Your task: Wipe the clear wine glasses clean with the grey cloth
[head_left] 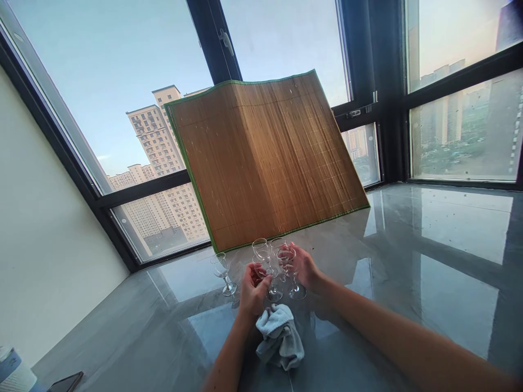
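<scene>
Several small clear stemmed wine glasses stand close together on the glossy grey surface [339, 348]. My left hand [254, 291] has its thumb and fingers curled around a front wine glass [269, 270]. From the right, my right hand [306, 268] closes its fingers around another wine glass [287, 262], whose bowl partly covers the fingertips. Behind them, the rims of further glasses [260, 246] overlap. A separate wine glass [221, 268] stands upright to the left of my left hand. Just in front of the group lies a crumpled pale grey-blue cloth [280, 337], apart from the fingers.
A brown bamboo mat [265, 163] with green edging leans against the window behind the glasses. At the lower left are a dark phone-like object [66, 382] and a white-and-blue item [15, 370], cut off by the frame. A pale wall [49, 218] rises at the left.
</scene>
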A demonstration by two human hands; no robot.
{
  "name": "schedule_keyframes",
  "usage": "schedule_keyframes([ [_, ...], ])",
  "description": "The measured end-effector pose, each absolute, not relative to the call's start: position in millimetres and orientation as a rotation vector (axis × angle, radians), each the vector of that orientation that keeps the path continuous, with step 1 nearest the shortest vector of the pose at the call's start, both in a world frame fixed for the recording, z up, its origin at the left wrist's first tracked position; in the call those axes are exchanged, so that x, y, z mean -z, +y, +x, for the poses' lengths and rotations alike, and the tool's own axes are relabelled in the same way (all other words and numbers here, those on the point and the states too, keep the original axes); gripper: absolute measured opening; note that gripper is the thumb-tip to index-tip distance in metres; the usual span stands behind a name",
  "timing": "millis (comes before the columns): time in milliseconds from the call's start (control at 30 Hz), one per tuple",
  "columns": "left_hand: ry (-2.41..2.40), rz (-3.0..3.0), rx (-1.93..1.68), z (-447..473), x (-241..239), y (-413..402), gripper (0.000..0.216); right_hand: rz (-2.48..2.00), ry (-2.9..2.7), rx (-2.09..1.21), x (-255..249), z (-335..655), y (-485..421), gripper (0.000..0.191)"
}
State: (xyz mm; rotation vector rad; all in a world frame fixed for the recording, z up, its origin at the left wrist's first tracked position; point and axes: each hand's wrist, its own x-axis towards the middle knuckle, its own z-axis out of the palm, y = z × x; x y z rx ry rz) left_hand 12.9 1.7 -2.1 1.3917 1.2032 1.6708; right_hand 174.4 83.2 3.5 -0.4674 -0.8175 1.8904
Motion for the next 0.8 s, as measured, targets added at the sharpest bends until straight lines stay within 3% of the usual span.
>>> schedule_keyframes([
  [367, 1.308, 0.927, -2.322, -14.7, -5.7, -8.4, 0.034, -0.441, -0.899, -1.799, 2.4, 178.7, 91.7, 0.025],
  [800, 1.699, 0.475, -2.388, -28.3, -4.6, -8.4, 0.045, -0.474, -0.904, -1.722, 8.9, 176.3, 98.2, 0.025],
])
